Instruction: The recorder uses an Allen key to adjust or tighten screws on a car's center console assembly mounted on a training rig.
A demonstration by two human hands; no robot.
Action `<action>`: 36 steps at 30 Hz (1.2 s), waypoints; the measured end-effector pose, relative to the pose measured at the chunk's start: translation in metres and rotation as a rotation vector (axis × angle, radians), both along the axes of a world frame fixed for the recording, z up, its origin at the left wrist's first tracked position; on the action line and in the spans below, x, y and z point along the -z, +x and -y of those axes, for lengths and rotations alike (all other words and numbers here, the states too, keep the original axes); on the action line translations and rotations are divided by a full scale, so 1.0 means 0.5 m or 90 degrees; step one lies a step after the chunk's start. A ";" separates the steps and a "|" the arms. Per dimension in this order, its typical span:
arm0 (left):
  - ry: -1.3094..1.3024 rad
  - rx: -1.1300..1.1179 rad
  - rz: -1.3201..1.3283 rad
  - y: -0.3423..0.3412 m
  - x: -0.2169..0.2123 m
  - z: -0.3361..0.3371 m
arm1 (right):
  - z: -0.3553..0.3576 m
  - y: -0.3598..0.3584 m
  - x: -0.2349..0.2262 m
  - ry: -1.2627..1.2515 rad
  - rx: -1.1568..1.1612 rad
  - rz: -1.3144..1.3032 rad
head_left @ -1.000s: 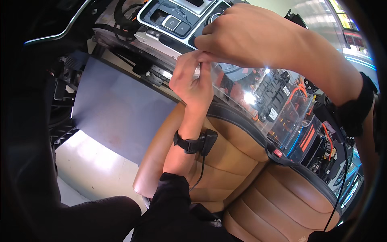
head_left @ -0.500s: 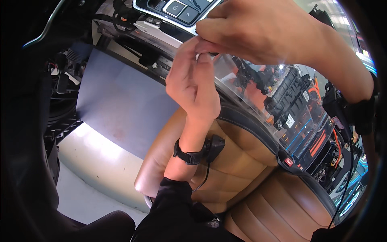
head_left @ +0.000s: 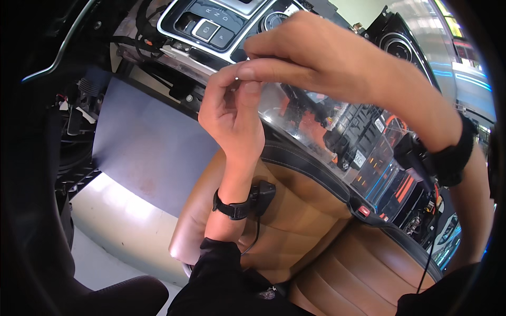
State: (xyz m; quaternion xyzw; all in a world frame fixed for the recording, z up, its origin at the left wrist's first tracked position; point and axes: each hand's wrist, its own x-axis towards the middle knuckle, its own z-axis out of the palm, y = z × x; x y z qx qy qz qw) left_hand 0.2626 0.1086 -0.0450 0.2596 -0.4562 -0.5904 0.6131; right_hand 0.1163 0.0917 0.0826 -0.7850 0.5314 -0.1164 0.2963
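My left hand (head_left: 232, 116) is raised over the front of the tan seat, its fingers curled upward and thumb bent in. My right hand (head_left: 319, 60) reaches in from the right, with thumb and forefinger pressed together against the left fingertips. A tiny pale speck shows where the fingertips meet; whatever they pinch is too small or hidden to name. Just beyond the hands lies the gear selector panel (head_left: 232, 43), black with a silver frame, buttons and a round knob (head_left: 274, 22). The right hand partly covers it.
A brown leather car seat (head_left: 316, 197) with a red buckle (head_left: 363, 211) lies below my hands. To its left is a grey-blue floor panel (head_left: 153, 139). A clear cover (head_left: 295, 126) shows black parts and orange cables on the right. Strapped black devices with cords sit on both wrists.
Both hands have shifted left and slightly down in the picture, still together at the fingertips. The view has moved too, so more of the selector panel and its knob shows.
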 end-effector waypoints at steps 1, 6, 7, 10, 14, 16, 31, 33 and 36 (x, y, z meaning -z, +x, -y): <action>0.012 -0.001 -0.001 0.001 -0.001 -0.001 | -0.010 -0.002 0.006 0.001 0.028 0.031; -0.018 -0.028 0.084 0.006 -0.007 0.002 | -0.062 0.001 0.035 0.110 0.229 0.205; -0.046 -0.038 0.098 0.006 -0.006 0.005 | -0.071 0.007 0.045 0.081 0.273 0.213; -0.059 -0.049 0.081 0.000 -0.005 0.009 | -0.093 0.038 0.091 0.039 0.434 0.402; -0.052 -0.046 0.059 -0.002 -0.005 0.007 | -0.111 0.079 0.146 -0.136 0.478 0.565; -0.054 -0.048 0.065 -0.004 -0.005 0.004 | -0.119 0.087 0.155 -0.164 0.466 0.537; -0.121 -0.028 0.130 -0.010 -0.012 0.006 | -0.110 0.148 0.181 -0.253 0.437 0.679; -0.119 -0.011 0.084 -0.017 -0.012 0.009 | -0.109 0.155 0.180 -0.261 0.444 0.731; -0.158 -0.022 0.055 -0.016 -0.013 0.012 | -0.106 0.151 0.181 -0.274 0.424 0.695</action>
